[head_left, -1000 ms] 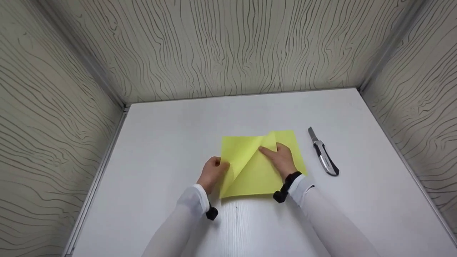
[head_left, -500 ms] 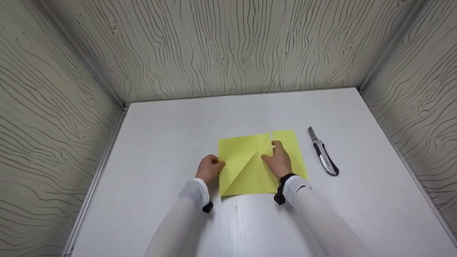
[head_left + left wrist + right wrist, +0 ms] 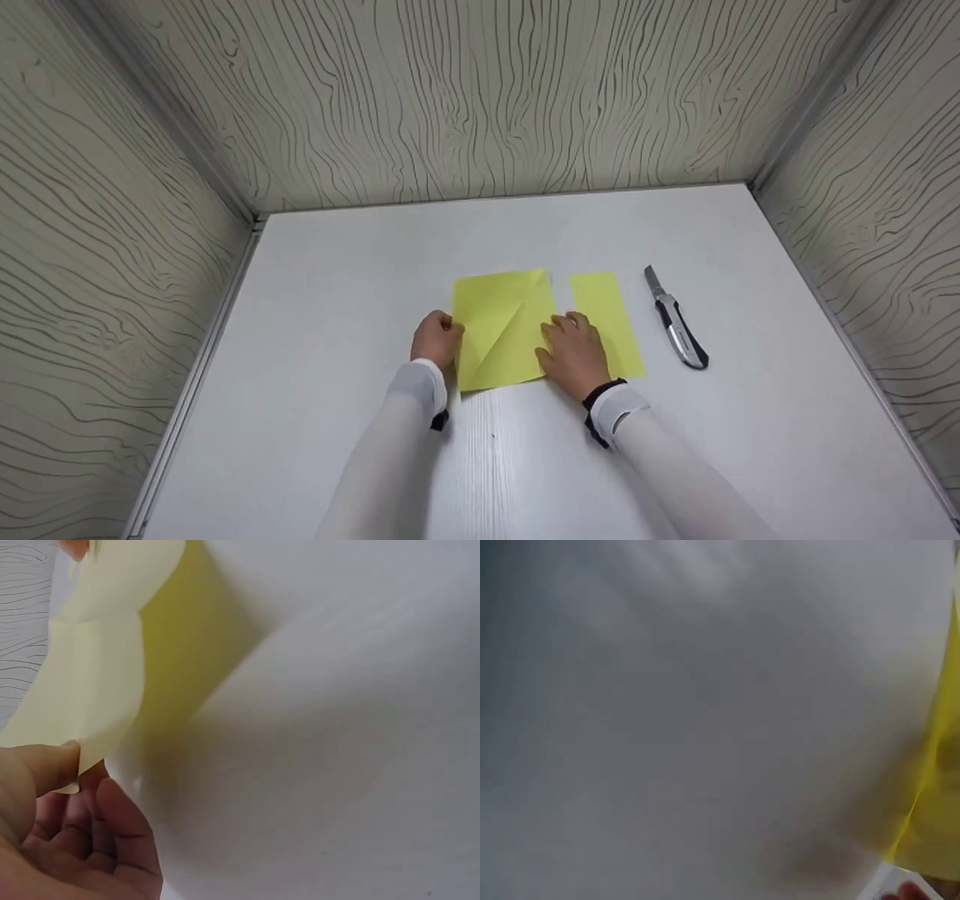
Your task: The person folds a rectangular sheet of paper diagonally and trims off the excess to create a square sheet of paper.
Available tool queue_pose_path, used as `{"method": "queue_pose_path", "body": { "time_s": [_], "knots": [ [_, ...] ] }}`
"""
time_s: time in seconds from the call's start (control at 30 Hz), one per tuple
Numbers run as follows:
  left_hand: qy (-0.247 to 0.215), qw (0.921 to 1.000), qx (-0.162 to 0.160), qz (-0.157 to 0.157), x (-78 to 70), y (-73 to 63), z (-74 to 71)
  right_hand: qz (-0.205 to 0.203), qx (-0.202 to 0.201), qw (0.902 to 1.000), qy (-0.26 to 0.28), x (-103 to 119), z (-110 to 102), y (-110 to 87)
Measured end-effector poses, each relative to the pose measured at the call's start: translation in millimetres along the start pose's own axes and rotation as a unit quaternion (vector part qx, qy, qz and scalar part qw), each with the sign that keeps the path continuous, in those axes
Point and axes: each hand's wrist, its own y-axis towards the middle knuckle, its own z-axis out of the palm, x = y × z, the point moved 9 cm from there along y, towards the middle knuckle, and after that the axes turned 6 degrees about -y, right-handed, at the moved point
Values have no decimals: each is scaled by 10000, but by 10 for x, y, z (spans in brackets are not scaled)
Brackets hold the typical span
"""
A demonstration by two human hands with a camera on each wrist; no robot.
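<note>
In the head view a sheet of yellow paper [image 3: 480,300], raised along a slanting crease, lies between my two hands. My left hand [image 3: 436,339] pinches its left edge; the left wrist view shows the thumb and fingertips gripping a corner of the paper [image 3: 97,690], which curves up off the table. At the sheet's right edge, my right hand [image 3: 576,356] touches it with spread, slightly bent fingers. A separate strip of yellow paper [image 3: 611,322] lies flat, partly behind that hand. Only blurred fingertips [image 3: 907,891] and some paper [image 3: 930,832] show in the right wrist view.
A utility knife [image 3: 679,326] with its blade out lies on the white table [image 3: 352,277], right of the strip. Wood-grain panels [image 3: 480,97] stand at the back and both sides.
The creased sheet has moved left, away from the strip, so a gap of table shows between them. My right hand has moved left and its fingers have spread; my left hand still pinches the edge.
</note>
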Motion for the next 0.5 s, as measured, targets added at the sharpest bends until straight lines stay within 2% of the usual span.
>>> {"method": "queue_pose_path", "body": {
  "time_s": [0.07,0.23,0.33,0.4,0.43,0.5],
  "knots": [
    [59,10000,-12,47,-9,18,6,-170,151,9995,-224,27,47,-26],
    [229,9997,-55,107,-19,28,17,-425,567,9975,18,78,107,-79],
    [438,9989,-64,167,-31,19,48,-484,734,9961,-52,89,101,-86],
    [842,9955,-136,414,-73,10,86,-507,817,9953,-113,88,93,-78],
    [1168,9907,-168,680,-122,-7,115,-522,839,9950,-153,85,90,-72],
    [1909,9728,-132,1307,-244,-64,211,-552,863,9945,-228,76,82,-63]
  ]
}}
